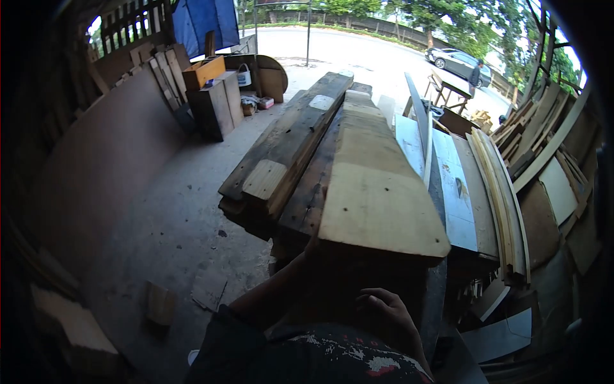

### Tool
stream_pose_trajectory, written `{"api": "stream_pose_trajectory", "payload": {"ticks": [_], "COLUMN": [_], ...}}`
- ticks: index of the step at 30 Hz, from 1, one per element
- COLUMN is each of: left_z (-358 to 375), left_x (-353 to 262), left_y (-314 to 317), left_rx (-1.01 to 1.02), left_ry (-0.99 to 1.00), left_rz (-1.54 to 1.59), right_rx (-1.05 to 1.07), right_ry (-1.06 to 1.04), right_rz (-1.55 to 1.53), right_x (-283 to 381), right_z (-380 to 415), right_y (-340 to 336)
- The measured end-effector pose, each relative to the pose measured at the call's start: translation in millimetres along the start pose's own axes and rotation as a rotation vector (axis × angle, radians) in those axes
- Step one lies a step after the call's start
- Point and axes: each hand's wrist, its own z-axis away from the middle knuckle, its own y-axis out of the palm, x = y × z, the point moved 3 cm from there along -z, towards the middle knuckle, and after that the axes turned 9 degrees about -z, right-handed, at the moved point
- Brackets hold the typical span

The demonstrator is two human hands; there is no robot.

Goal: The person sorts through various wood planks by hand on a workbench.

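Note:
A long pale wooden board with rounded corners and small dark holes lies lengthwise on a stack of planks, its near end towards me. My left hand grips this board at its near left corner, with most of its fingers hidden in shadow and behind the edge. In front of my body, just below the board's near end, my right hand hangs with loosely bent fingers apart and nothing in it. Left of the pale board runs a dark, weathered plank with pale patches, and a darker plank shows between the two.
Bluish-white panels and long curved strips lie to the right. Scrap boards lean along the right side. A wooden block sits on the concrete floor. Cabinets stand back left; a person is by the road.

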Motion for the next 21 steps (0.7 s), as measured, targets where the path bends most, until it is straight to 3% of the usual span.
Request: {"api": "stream_pose_trajectory", "payload": {"ticks": [15, 21], "left_z": [-29.7, -35.9], "left_x": [-0.2, -7.3], "left_y": [34.0, 36.8], "left_rx": [0.141, 0.338], "left_ry": [-0.03, -0.125], "left_rz": [0.153, 0.462], "right_rx": [-0.027, -0.032], "right_ry": [0.031, 0.045], "right_rz": [0.103, 0.101], "right_x": [-2.6, -1.7], "right_z": [-5.2, -2.9], "right_y": [8.9, 12.5]}}
